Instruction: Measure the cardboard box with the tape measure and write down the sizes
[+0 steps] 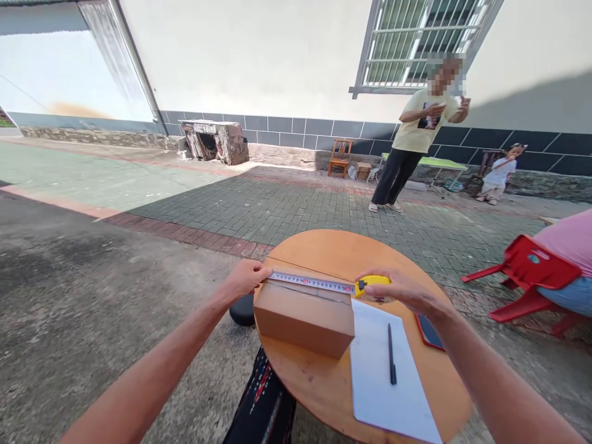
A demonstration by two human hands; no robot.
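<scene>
A cardboard box (303, 320) sits on a round wooden table (319, 394). Along the far top edge of the box stretches the silver blade of a yellow tape measure (374, 285), its numbers facing up. My left hand (247, 277) pinches the blade's free end at the box's left corner. Beyond the right end of the box, my right hand (393, 288) is wrapped round the yellow case. White paper (374, 370) lies right of the box with a black pen (391, 354) on it.
A phone with a red edge (430, 332) lies at the table's right, partly behind my right forearm. A person in pink sits on a red chair (531, 271) at the right. Another person (419, 129) stands by the wall, near a child (498, 176) and a wooden chair (340, 157).
</scene>
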